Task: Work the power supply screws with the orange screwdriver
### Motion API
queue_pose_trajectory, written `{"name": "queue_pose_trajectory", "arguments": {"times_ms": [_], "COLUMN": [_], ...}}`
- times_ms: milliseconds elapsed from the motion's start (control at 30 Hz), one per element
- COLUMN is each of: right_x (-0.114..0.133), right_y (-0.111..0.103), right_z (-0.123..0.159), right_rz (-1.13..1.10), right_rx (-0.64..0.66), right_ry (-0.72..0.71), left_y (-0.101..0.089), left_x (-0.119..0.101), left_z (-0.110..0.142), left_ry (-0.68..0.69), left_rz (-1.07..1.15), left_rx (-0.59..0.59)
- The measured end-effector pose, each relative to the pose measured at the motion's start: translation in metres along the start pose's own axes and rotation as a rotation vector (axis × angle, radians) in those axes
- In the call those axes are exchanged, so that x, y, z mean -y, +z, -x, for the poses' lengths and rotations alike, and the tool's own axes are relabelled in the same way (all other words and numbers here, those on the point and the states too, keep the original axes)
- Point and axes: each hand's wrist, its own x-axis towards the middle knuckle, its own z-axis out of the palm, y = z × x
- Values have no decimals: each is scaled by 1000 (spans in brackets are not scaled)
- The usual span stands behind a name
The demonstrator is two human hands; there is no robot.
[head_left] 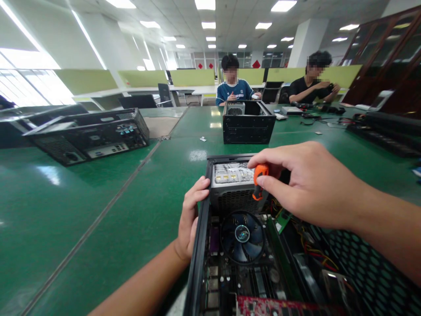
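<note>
Orange-and-black plastic screwdriver [259, 173], pinched in my right hand [305, 180]: I judge it light.
Black metal computer case [195, 263]: likely heavy; grasp the rim [203, 215] my left hand [190, 210] touches, closure unclear.

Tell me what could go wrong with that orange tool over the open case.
The orange tool might slip from the right hand and strike the uncovered fan. The left hand touches the rim of the case, so its fingers could get scraped.
</note>
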Motion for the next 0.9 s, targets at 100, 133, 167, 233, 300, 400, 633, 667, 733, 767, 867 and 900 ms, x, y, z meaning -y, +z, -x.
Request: {"name": "queue_pose_trajectory", "arguments": {"times_ms": [100,133,167,233,300,400,633,667,733,767,867,900], "right_x": [4,5,6,7,6,3,0,1,3,4,5,5], "right_y": [-3,-4,-5,-6,-6,-3,0,-2,-4,-5,-3,-2], "right_z": [-2,-3,-4,-5,-5,-2,3,3,0,-2,-5,-5], "right_rz": [11,16,25,31,26,22,-117,-116,-64,-26,38,25], "right_rx": [41,53,26,55,74,23,53,64,87,108,137,122], "right_ry": [29,36,38,43,36,10,-31,-17,36,73,121,103], "left_y": [-1,-1,-1,-1,-1,0,1,1,2,2,2,2], "left_x": [1,1,1,2,2,1,-2,-2,-2,-2,-2,-2], "left_z": [1,1,1,1,1,0,-2,-2,-2,-3,-4,-4], "left_ry": [2,5,8,12,9,11,30,31,39,45,61,64], "left_rz": [5,5,4,0,5,22,-2,-1,2,0,-6,-6], "left_rx": [8,15,21,29,28,26,35,36,38,42,52,53]}}
